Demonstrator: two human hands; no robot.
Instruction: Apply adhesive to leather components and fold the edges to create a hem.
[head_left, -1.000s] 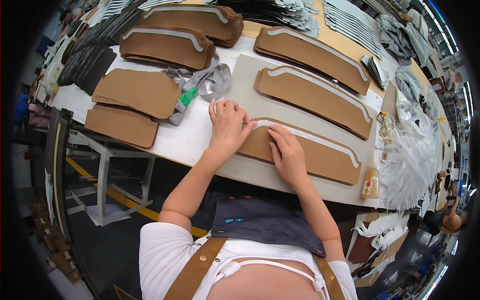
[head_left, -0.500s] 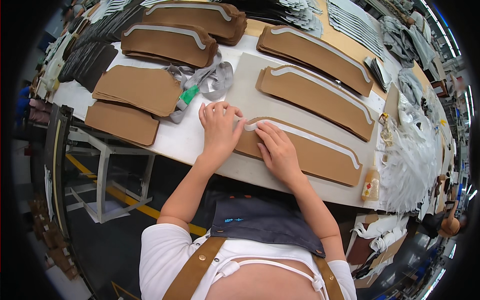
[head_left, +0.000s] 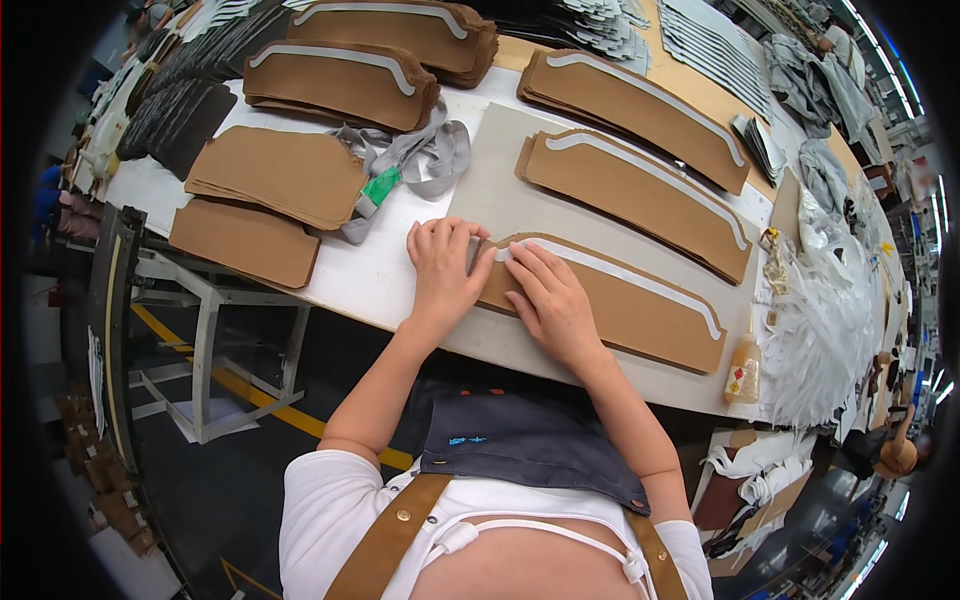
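In my head view, the white shaped strip (head_left: 640, 281) lies along the far edge of the front brown panel (head_left: 650, 332), its long axis running rightward and toward me. My left hand (head_left: 443, 270), loosely curled, is nearer its left end; whether it pinches, I cannot tell. My right hand (head_left: 555, 300) rests open, fingertips on the strip.

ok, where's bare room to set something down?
White tabletop between the left hand and the nearest left brown stack; grey board between the grey ribbon and the middle right brown stack. Crowded: the right end, bottle beside white strips.
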